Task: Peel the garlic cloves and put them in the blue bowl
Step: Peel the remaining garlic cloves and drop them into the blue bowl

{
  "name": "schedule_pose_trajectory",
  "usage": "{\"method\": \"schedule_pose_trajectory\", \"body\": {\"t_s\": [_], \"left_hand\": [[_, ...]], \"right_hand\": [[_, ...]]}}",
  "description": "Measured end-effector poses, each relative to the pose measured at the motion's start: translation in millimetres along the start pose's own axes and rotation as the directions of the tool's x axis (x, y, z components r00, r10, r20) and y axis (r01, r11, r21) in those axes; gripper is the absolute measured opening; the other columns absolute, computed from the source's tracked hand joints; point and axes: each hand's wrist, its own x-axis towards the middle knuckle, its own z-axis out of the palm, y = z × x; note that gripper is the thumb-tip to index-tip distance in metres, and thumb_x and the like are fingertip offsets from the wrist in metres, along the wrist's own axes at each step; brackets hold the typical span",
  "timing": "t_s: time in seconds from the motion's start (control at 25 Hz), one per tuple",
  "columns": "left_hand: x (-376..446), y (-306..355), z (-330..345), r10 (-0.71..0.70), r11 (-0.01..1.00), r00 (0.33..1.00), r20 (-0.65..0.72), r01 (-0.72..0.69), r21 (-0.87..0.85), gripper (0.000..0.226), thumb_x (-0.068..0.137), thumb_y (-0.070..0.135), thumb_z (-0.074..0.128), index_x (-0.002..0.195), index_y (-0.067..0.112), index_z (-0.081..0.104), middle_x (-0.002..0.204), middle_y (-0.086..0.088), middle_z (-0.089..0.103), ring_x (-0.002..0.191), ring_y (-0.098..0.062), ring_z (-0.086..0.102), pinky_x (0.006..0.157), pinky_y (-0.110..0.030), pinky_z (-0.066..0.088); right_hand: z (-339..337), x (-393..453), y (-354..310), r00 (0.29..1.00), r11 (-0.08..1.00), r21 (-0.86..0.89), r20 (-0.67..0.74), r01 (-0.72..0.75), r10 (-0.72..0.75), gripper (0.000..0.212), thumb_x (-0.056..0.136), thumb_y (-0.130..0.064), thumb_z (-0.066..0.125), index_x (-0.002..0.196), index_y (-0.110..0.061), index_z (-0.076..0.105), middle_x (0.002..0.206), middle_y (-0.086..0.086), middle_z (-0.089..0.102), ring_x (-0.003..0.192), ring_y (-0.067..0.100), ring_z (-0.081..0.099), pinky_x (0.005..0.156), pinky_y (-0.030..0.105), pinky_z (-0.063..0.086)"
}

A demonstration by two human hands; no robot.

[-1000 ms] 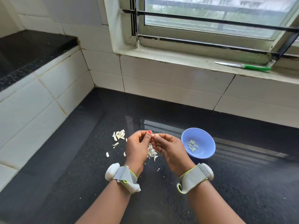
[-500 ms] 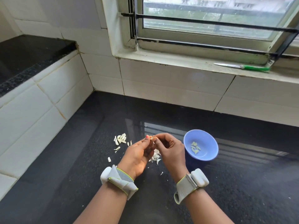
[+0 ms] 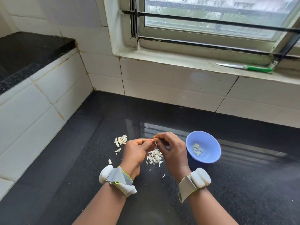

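Left hand (image 3: 136, 153) and right hand (image 3: 172, 149) pinch garlic clove (image 3: 155, 140) between fingertips, above peel scraps (image 3: 155, 157) — likely risk: slick clove slips, missing blue bowl (image 3: 211, 157).

Left hand (image 3: 135, 151) and right hand (image 3: 172, 150) meet fingertip to fingertip over a heap of garlic skins (image 3: 155, 157); peeled cloves (image 3: 197, 150) lie in the blue bowl (image 3: 211, 155) just beside the right hand; unpeeled cloves (image 3: 121, 140) sit left.

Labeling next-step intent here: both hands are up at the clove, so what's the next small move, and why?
Probably finish stripping the skin, then carry the clove right to the blue bowl. The left hand and right hand pinch something small between their fingertips above the pile of peels; the clove itself is too hidden to judge. The bowl already holds a few peeled cloves.
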Motion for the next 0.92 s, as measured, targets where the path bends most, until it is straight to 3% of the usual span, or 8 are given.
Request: {"method": "schedule_pose_trajectory", "body": {"t_s": [0.2,0.32,0.4,0.52,0.64,0.76,0.84,0.92], "left_hand": [[5,-3,6,-0.17,0.976,0.985,-0.003,0.168,-0.141,0.019,0.089,0.007,0.057,0.075,0.009,0.069,0.062,-0.002,0.069,0.063,-0.01,0.065,0.05,-0.019,0.031],[7,-5,7,-0.124,0.986,0.992,-0.002,0.123,-0.115,0.017,0.088,0.009,0.059,0.076,0.007,0.07,0.065,-0.003,0.069,0.069,-0.014,0.063,0.046,-0.016,0.033],[7,-5,8,-0.091,0.992,0.996,0.002,0.091,-0.089,0.016,0.088,0.007,0.059,0.076,0.006,0.07,0.061,0.0,0.068,0.062,-0.009,0.063,0.043,-0.014,0.034],[9,-7,9,-0.038,0.998,0.999,-0.003,0.038,-0.045,0.017,0.089,0.003,0.058,0.077,0.006,0.07,0.061,0.0,0.067,0.055,-0.002,0.062,0.045,-0.009,0.039],[13,-14,7,0.007,0.999,1.0,-0.021,-0.006,0.031,0.016,0.088,0.005,0.061,0.076,0.009,0.071,0.066,-0.002,0.069,0.065,-0.009,0.064,0.063,-0.017,0.051],[16,-22,4,0.059,0.984,0.997,-0.045,-0.051,0.169,0.015,0.088,0.008,0.062,0.078,0.011,0.073,0.07,-0.003,0.071,0.069,-0.014,0.065,0.073,-0.029,0.054],[16,-24,4,0.121,0.943,0.992,-0.027,-0.107,0.316,0.018,0.09,0.017,0.06,0.082,0.014,0.075,0.073,0.0,0.073,0.073,-0.014,0.068,0.076,-0.03,0.053],[15,-23,5,0.168,0.903,0.986,-0.004,-0.152,0.401,0.026,0.093,0.03,0.056,0.083,0.017,0.075,0.074,0.003,0.073,0.075,-0.014,0.068,0.074,-0.029,0.052]], "right_hand": [[11,-6,-1,0.927,0.861,0.362,0.03,-0.358,0.373,0.014,0.087,-0.012,0.071,0.085,-0.026,0.074,0.085,0.0,0.073,0.083,0.017,0.07,0.077,0.031,0.057],[13,-6,-8,0.849,0.654,0.584,0.122,-0.48,0.514,0.007,0.088,-0.01,0.068,0.09,-0.013,0.074,0.084,0.01,0.074,0.079,0.023,0.071,0.075,0.034,0.057],[11,-2,-14,0.792,0.475,0.7,0.218,-0.534,0.57,0.01,0.09,-0.007,0.063,0.089,-0.006,0.072,0.079,0.011,0.073,0.072,0.02,0.07,0.068,0.028,0.056],[9,1,-18,0.675,0.243,0.746,0.349,-0.62,0.65,0.014,0.093,-0.007,0.058,0.09,-0.006,0.072,0.078,0.006,0.072,0.073,0.012,0.067,0.067,0.02,0.055],[8,3,-13,0.58,0.113,0.729,0.43,-0.675,0.692,0.012,0.09,-0.012,0.063,0.092,-0.01,0.074,0.082,0.003,0.072,0.077,0.011,0.065,0.073,0.02,0.052],[6,5,-11,0.547,0.091,0.718,0.435,-0.69,0.715,0.012,0.089,-0.017,0.065,0.088,-0.014,0.076,0.079,0.0,0.07,0.074,0.009,0.063,0.075,0.022,0.05],[2,6,-11,0.595,0.197,0.704,0.378,-0.682,0.709,0.014,0.09,-0.016,0.064,0.085,-0.014,0.077,0.077,-0.003,0.07,0.071,0.005,0.062,0.072,0.019,0.05],[-1,6,-12,0.682,0.375,0.664,0.283,-0.647,0.675,0.015,0.092,-0.012,0.062,0.087,-0.012,0.076,0.07,-0.007,0.068,0.063,0.0,0.06,0.061,0.014,0.048]]}}
